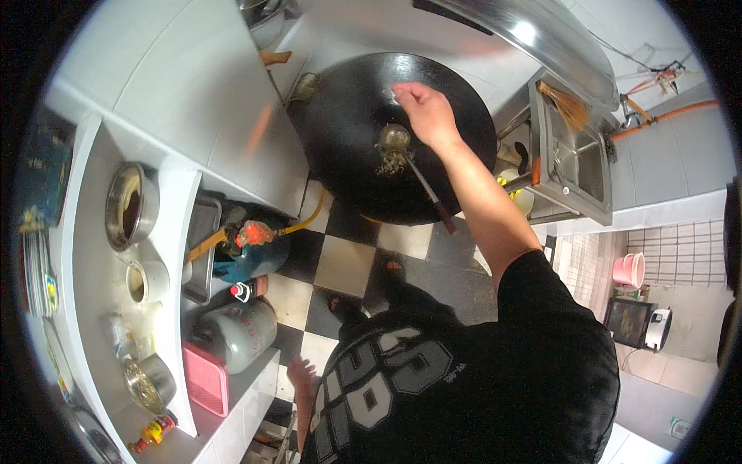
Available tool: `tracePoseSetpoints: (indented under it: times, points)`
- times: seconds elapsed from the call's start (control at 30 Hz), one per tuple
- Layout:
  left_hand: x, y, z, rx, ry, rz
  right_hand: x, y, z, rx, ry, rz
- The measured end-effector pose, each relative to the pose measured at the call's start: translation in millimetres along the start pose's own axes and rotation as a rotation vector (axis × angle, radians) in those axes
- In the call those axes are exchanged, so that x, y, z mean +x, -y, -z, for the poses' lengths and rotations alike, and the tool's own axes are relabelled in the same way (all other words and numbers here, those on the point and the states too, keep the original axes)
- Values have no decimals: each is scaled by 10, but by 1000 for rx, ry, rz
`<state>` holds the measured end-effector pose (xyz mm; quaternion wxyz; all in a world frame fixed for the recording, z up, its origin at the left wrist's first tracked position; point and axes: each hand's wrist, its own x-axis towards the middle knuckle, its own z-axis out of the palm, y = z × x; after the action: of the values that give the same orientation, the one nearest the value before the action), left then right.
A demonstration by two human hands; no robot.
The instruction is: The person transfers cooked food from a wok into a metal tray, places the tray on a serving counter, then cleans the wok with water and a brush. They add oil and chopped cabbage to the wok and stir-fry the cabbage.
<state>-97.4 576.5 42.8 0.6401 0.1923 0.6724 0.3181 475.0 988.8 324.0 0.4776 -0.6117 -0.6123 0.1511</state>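
My right hand (426,110) hangs over a large black wok (342,116), its fingertips drawn together; whether something small is pinched between them does not show. Below and left of it, a metal ladle (426,182) rests in the wok, its bowl towards the middle and its dark red grip at the near rim. Pale chopped bits (392,161) lie beside the ladle's bowl. My left hand (301,373) is low by my left side, away from the wok, fingers spread and nothing seen in it.
Left are shelves with a steel bowl (152,203), a white enamel-like mug (156,282), a steel pot (162,377) and a sauce bottle (155,432). Beneath stand a gas cylinder (249,330) and pink basket (206,377). Right is a steel sink (606,200) with a straw brush (565,107).
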Motion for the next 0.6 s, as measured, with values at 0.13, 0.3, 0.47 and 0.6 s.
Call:
tracePoseSetpoints:
  times: [0.13,0.3,0.47,0.6]
  points:
    - [111,-311,-838,667,48,16,-673,-663,94,-514,434,-301]
    - [534,-704,-1029,1068,309,-187,-1913,-893,886,-261,-129,-657]
    - [1136,-1261,-1080,1191,470,-148,-4352,-285,1208,-463,-24,-970]
    - [1358,-1472,-1468,1353,553,-168,-6349,659,751,535,-746,-1377]
